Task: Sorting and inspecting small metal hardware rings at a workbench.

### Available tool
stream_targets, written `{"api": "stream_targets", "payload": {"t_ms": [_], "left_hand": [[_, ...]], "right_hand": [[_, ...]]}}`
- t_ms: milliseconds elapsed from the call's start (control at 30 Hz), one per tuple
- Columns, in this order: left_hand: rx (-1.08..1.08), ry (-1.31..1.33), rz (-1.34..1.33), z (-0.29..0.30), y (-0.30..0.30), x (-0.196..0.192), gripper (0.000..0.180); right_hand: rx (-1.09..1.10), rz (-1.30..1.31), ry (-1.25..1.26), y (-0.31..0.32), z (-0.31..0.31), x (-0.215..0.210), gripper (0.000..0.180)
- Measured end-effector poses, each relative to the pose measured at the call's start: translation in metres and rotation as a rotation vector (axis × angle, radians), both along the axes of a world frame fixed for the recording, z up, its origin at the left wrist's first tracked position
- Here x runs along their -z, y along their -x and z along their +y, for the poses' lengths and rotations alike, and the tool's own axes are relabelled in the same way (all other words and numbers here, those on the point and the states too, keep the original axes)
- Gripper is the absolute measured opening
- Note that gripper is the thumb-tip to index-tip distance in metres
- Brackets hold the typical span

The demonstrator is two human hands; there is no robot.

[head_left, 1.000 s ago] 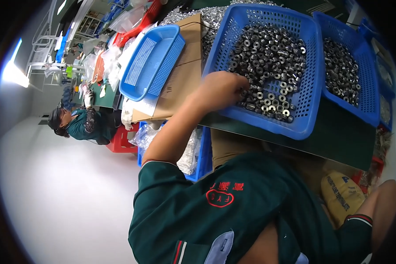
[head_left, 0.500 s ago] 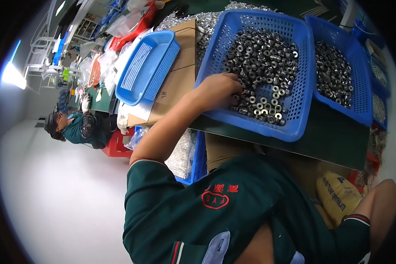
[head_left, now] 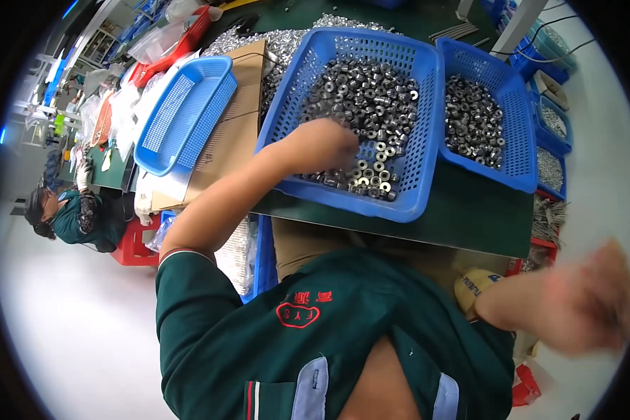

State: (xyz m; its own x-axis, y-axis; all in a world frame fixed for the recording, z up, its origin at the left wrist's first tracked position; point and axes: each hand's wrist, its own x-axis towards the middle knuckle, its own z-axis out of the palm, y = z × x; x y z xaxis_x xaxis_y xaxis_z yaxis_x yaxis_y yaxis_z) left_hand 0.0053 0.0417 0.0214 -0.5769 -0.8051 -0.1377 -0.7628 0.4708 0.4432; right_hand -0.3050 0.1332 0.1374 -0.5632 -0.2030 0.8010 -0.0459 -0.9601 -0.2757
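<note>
Steel-grey nuts [head_left: 360, 105], small and ring-shaped, are heaped in a blue perforated plastic basket [head_left: 427, 126] that stands on the green-topped table [head_left: 462, 217] directly ahead. Only one view is given, from the head camera. Judged from how things lie, the work among these parts looks well short of finished: the middle basket is heavily loaded, a second blue basket [head_left: 518, 133] just to its right is also filled with similar grey parts, and a third, empty blue basket [head_left: 182, 112] is seen resting tilted on a brown cardboard box [head_left: 231, 140] to the left. More loose silvery parts [head_left: 287, 42] are piled on the table beyond the baskets.

The left hand [head_left: 322, 143] is reached forward with the forearm bare below a dark green sleeve [head_left: 196, 280], and is laid, knuckles up, on the nuts at the near left of the middle basket. The fingers are curled down into the heap; whether anything is pinched under them cannot be told. The right hand [head_left: 581, 301] is held out low at the right edge, well apart from the baskets, and is so blurred that its fingers cannot be read. A seated co-worker [head_left: 70, 217] is seen far left.
</note>
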Motion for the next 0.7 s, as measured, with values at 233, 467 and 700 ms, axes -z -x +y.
{"api": "stream_targets", "payload": {"t_ms": [233, 467, 700], "left_hand": [[-0.409, -0.891, 1.061, -0.024, 0.014, -0.002, 0.018], [-0.37, -0.965, 1.252, -0.021, 0.008, 0.002, 0.02], [-0.379, -0.932, 1.274, -0.018, 0.004, -0.002, 0.025]], "right_hand": [[-0.131, 0.901, -0.997, -0.071, -0.053, 0.092, 0.013], [0.152, 1.178, -0.644, -0.108, -0.073, 0.112, 0.008], [0.114, 1.072, -0.708, -0.116, -0.076, 0.122, 0.01]]}}
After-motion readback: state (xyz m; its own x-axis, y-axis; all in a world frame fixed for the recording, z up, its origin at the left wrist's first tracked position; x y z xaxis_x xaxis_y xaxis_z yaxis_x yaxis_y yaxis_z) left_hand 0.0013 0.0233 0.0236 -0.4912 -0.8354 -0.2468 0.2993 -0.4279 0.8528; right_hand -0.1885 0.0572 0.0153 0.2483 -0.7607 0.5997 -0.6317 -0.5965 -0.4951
